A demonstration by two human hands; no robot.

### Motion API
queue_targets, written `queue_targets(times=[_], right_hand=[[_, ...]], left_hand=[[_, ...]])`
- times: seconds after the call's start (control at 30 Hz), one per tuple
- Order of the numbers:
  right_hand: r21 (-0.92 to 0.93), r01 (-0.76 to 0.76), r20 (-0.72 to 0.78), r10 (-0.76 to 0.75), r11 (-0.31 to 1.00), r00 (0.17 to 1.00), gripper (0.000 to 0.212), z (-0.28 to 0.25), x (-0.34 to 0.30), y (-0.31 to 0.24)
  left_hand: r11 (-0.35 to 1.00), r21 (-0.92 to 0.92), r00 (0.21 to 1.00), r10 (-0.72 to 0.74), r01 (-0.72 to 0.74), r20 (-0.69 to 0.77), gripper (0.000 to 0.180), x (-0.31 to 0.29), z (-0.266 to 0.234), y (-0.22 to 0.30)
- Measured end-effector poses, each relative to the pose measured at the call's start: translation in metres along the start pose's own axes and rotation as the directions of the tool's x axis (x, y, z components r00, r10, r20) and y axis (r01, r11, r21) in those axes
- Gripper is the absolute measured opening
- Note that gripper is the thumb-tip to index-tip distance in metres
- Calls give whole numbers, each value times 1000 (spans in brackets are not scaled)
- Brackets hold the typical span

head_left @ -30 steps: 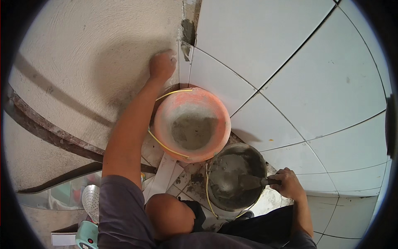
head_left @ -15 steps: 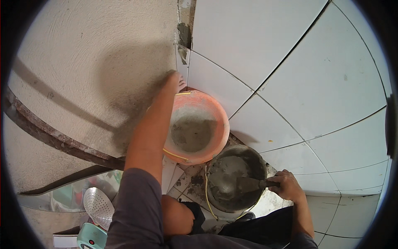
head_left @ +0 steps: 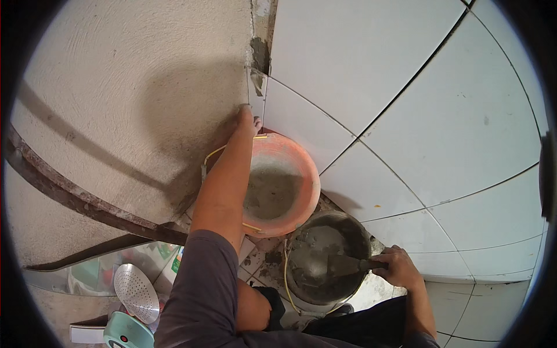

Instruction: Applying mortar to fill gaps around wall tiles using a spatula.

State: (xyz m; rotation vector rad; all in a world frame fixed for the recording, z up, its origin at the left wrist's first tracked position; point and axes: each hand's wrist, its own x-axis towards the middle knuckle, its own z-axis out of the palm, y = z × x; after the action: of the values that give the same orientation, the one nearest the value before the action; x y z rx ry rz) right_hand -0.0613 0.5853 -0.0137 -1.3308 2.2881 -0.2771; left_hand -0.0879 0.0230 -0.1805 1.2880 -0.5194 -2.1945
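Note:
My right hand (head_left: 399, 267) grips the handle of a trowel (head_left: 342, 265). Its flat blade rests in the grey mortar inside a black bucket (head_left: 361, 243). Reaching far forward, my left hand (head_left: 250, 118) is at the lower end of a narrow white tile strip (head_left: 257, 87) in the wall corner. Its fingers are curled, and what they may hold is hidden. Below that hand and partly behind my forearm stands an orange bucket (head_left: 310, 180) with a yellow-gripped handle and grey mix inside.
Large white tiles (head_left: 360, 69) cover the right wall; rough plaster (head_left: 104, 64) covers the left. A dark curved bar (head_left: 87, 197) crosses the left side. At lower left are a perforated metal ladle (head_left: 137, 293) and a mint-green appliance (head_left: 129, 332). My knee (head_left: 253, 305) is beside the black bucket.
My left hand has come slightly lower along the tile strip, its fingers more curled, and the forearm has shifted right over the orange bucket. The trowel blade has moved slightly left in the mortar.

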Motion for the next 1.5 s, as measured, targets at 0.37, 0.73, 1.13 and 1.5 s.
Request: queue_targets(times=[0.37, 0.73, 1.13, 1.5], right_hand=[[-27, -1, 22, 2, 1000, 1000, 31, -1, -1, -8], [-223, -65, 111, 92, 973, 990, 30, 13, -4, 0], [-342, -79, 82, 113, 936, 990, 30, 32, 21, -6], [-543, 286, 334, -110, 790, 936, 11, 84, 52, -26]], left_hand=[[724, 465, 856, 371, -509, 360, 23, -63, 16, -22], [255, 581, 596, 604, -773, 529, 27, -65, -52, -6], [371, 539, 655, 454, -756, 604, 26, -103, -67, 5], [365, 568, 675, 431, -737, 599, 24, -128, -72, 4]])
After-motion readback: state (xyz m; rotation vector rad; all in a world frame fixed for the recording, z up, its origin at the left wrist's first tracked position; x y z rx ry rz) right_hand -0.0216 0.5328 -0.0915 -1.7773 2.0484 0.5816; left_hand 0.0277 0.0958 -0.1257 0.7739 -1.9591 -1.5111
